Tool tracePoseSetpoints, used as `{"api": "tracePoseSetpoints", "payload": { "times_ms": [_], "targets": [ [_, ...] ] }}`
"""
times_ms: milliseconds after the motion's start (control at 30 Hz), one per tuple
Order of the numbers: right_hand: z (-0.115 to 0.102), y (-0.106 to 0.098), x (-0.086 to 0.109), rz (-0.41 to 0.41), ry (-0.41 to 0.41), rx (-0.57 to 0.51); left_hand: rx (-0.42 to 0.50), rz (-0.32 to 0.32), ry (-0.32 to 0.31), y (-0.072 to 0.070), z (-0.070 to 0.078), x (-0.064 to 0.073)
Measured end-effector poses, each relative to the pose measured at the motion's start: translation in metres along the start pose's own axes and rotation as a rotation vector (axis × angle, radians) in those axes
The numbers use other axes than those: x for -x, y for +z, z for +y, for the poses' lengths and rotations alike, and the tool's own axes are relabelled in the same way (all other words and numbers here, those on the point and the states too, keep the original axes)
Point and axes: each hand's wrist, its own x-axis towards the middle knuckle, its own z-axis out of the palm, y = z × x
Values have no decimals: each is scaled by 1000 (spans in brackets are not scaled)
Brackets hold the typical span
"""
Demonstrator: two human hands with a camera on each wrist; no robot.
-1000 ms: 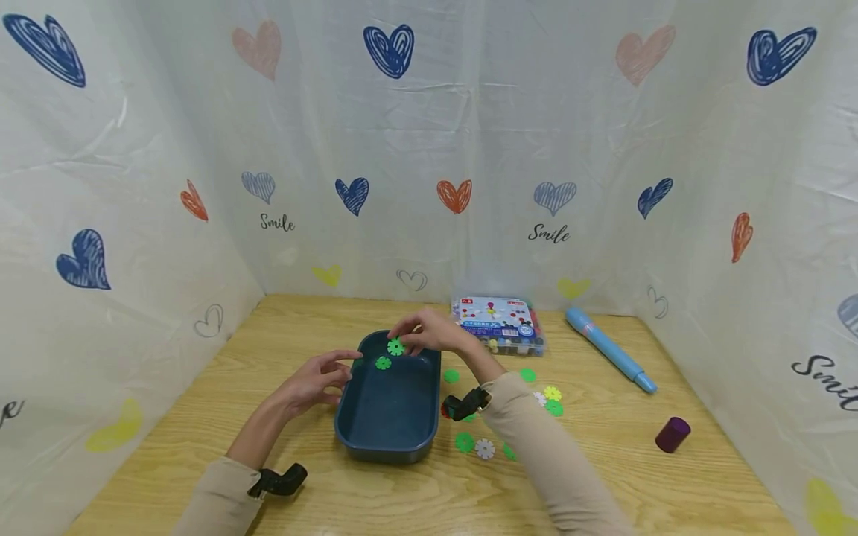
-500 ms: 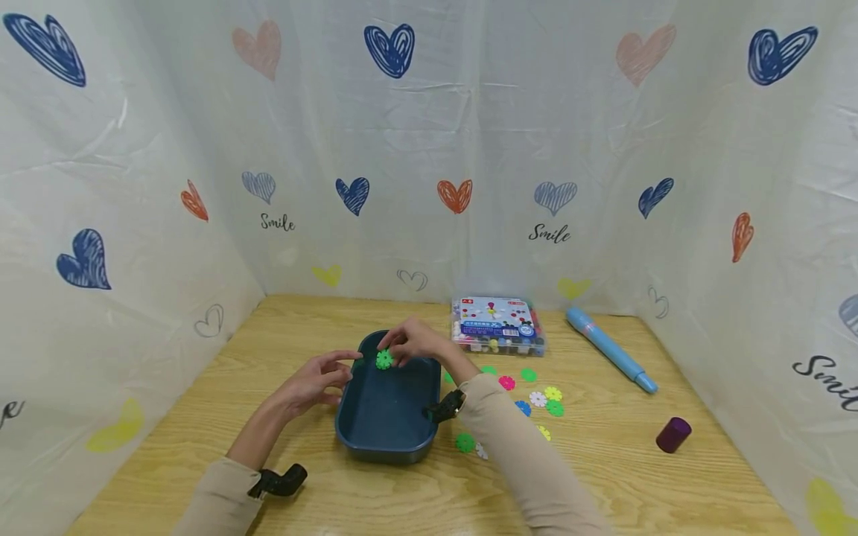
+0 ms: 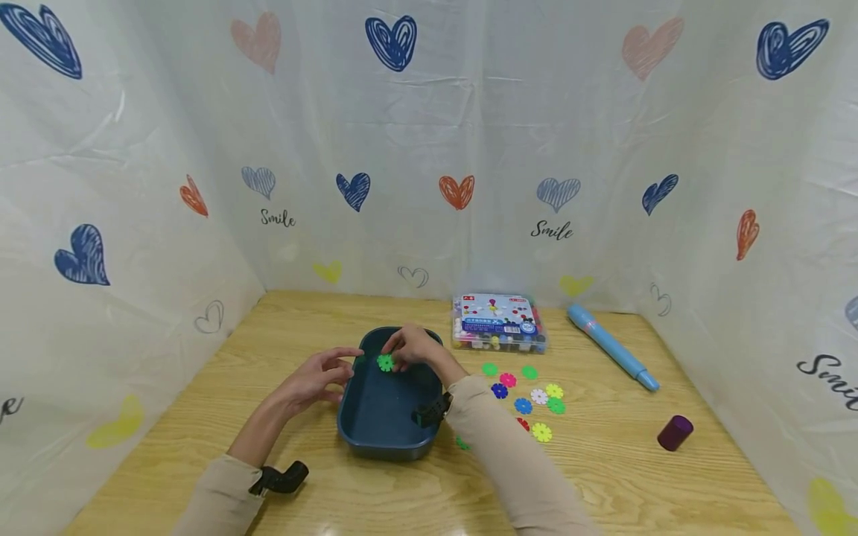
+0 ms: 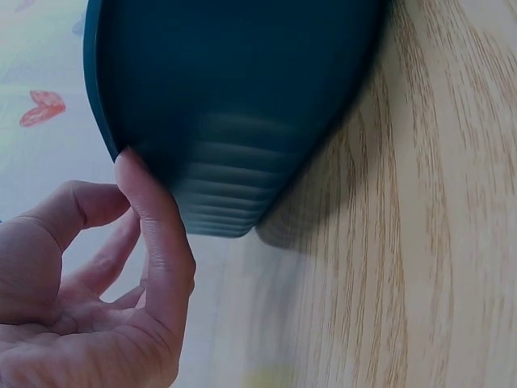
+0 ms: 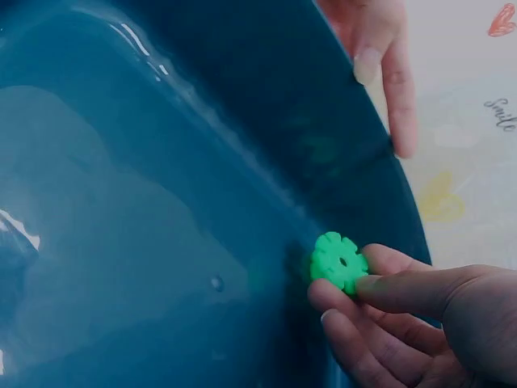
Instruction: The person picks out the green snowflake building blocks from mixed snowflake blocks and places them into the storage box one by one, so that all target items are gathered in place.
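One pinch grip: right hand (image 5: 416, 319) has thumb and fingers clamped on a green notched piece (image 5: 329, 265), single or stacked, can't tell, inside the blue bin (image 3: 385, 417), toward its far end. Left hand (image 3: 313, 383): fingers apart, nothing gripped, fingertip touching bin's left rim. Loose coloured discs (image 3: 520, 406) right of bin on wooden table (image 3: 348, 495), parts box (image 3: 499, 321) behind them.
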Motion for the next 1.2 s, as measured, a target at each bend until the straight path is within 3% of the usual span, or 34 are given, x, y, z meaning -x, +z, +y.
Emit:
{"api": "tracePoseSetpoints", "payload": {
  "times_ms": [233, 767, 1200],
  "targets": [
    [3, 10, -1, 18, 44, 16, -5, 5, 1, 1, 1, 0],
    [9, 15, -1, 39, 57, 44, -8, 21, -8, 3, 1, 2],
    [-2, -7, 5, 10, -12, 112, -7, 29, -21, 2, 0, 0]
  ]
}}
